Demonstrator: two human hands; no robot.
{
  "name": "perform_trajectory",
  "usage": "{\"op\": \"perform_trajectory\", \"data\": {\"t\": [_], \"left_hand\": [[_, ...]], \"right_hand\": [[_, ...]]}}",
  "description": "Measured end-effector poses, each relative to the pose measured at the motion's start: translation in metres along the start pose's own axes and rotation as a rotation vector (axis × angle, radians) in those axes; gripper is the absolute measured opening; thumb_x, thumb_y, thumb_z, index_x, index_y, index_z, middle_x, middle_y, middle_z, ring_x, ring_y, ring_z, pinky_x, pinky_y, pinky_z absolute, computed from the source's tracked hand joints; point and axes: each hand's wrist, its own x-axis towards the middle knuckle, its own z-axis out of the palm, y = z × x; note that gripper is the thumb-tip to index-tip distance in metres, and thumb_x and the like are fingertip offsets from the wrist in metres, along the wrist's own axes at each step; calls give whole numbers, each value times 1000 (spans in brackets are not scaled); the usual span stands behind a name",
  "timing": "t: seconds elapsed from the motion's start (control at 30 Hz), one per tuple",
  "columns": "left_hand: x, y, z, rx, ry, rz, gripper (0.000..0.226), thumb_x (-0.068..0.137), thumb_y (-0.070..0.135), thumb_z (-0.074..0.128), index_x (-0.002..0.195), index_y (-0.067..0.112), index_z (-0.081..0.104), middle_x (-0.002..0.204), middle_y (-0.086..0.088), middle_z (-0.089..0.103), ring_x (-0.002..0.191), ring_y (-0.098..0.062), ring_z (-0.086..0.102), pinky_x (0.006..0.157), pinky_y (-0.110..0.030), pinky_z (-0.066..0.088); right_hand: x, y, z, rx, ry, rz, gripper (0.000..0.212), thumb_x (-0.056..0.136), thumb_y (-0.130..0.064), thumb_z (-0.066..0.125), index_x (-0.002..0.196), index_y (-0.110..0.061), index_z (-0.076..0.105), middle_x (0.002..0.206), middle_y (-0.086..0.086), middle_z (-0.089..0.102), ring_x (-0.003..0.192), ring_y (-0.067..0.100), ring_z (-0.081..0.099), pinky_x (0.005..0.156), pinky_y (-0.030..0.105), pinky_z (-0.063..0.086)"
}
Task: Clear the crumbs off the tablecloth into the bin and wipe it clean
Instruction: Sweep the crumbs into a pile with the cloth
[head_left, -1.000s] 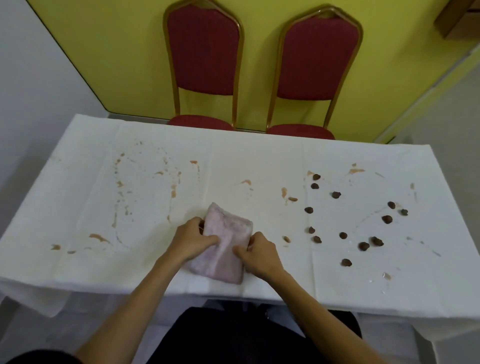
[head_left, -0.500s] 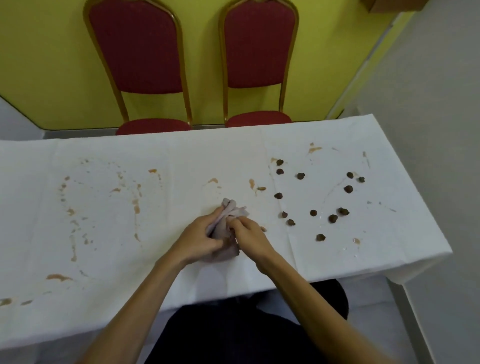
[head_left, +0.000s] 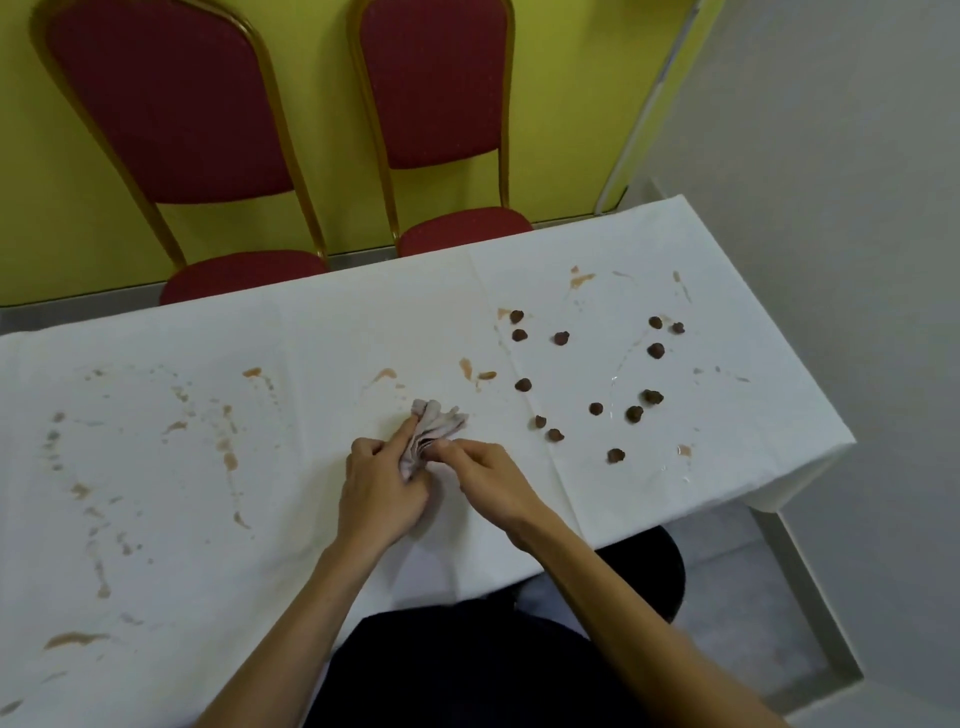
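A white tablecloth (head_left: 311, 338) covers the table, streaked with brown stains on its left and middle. Several dark brown crumbs (head_left: 596, 408) lie scattered on its right part. A bunched pale pink cloth (head_left: 436, 426) sits near the table's front middle. My left hand (head_left: 382, 488) grips its lower part, and my right hand (head_left: 483, 475) pinches its edge from the right. The crumbs lie to the right of both hands, apart from the cloth. No bin is in view.
Two red chairs with gold frames (head_left: 171, 104) (head_left: 436, 88) stand behind the table against a yellow wall. The table's right end (head_left: 831, 441) drops off to a grey floor. My dark-clothed lap is at the front edge.
The cloth, flat under both hands a second ago, is now bunched up between them. The view has swung right, showing the table's right end.
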Motion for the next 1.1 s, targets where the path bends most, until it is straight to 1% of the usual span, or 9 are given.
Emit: {"op": "perform_trajectory", "data": {"t": [0.17, 0.23, 0.33, 0.5, 0.67, 0.8, 0.9, 1.0, 1.1], "left_hand": [[20, 17, -8, -106, 197, 19, 56, 92, 22, 55, 147, 27, 44, 105, -9, 52, 97, -28, 59, 80, -29, 46], [36, 28, -11, -153, 306, 38, 58, 93, 22, 56, 149, 24, 41, 110, -10, 50, 96, -23, 56, 84, -25, 47], [71, 49, -8, -146, 362, 65, 59, 94, 26, 59, 150, 23, 39, 115, -10, 46, 101, -19, 52, 83, -12, 38], [108, 77, 22, 108, 110, 145, 58, 94, 28, 56, 150, 24, 39, 127, -14, 43, 120, -30, 44, 98, -37, 46], [95, 97, 65, 150, -103, 284, 59, 94, 26, 52, 151, 25, 36, 134, -9, 37, 126, -26, 36, 104, -37, 43], [72, 114, 84, -41, -246, 332, 57, 95, 24, 55, 149, 29, 39, 121, -1, 39, 115, -17, 48, 93, -19, 42], [58, 115, 77, -173, -144, 334, 56, 95, 20, 49, 149, 32, 39, 112, 1, 41, 104, -13, 50, 85, -13, 40], [40, 90, 57, -160, 56, 237, 53, 92, 18, 55, 144, 22, 48, 110, 2, 42, 101, -14, 52, 87, -20, 41], [14, 55, 41, -116, 140, 95, 47, 90, 18, 59, 137, 13, 55, 112, -4, 46, 102, -22, 57, 85, -23, 41]], "right_hand": [[-2, 28, -31, -307, 438, -170, 22, 96, -31, 51, 100, -23, 71, 86, -14, 70, 79, -16, 59, 65, 2, 41], [-7, 46, -49, -422, 520, -169, 23, 97, -25, 51, 103, -16, 71, 89, -7, 73, 78, -3, 63, 63, 5, 39], [-15, 73, -66, -525, 511, -141, 21, 96, -21, 53, 105, -15, 71, 100, -3, 72, 87, 11, 63, 72, 17, 43], [-15, 84, -69, -543, 491, -136, 21, 92, -17, 53, 104, -19, 71, 101, -5, 66, 91, 12, 57, 77, 19, 39], [-18, 86, -77, -507, 501, -141, 20, 91, -17, 53, 100, -23, 70, 94, -13, 60, 84, 4, 49, 72, 8, 34], [-17, 89, -82, -482, 494, -139, 19, 91, -17, 53, 98, -23, 69, 94, -11, 63, 83, 7, 51, 72, 7, 34], [-14, 91, -84, -462, 485, -136, 19, 91, -18, 52, 97, -25, 68, 94, -12, 63, 84, 7, 53, 72, 9, 35], [-14, 96, -87, -436, 484, -104, 17, 92, -22, 52, 98, -27, 67, 93, -12, 64, 82, 4, 54, 70, 10, 36], [-16, 103, -90, -437, 484, -81, 17, 93, -24, 50, 99, -29, 66, 95, -14, 63, 82, 2, 55, 71, 12, 39]]}}
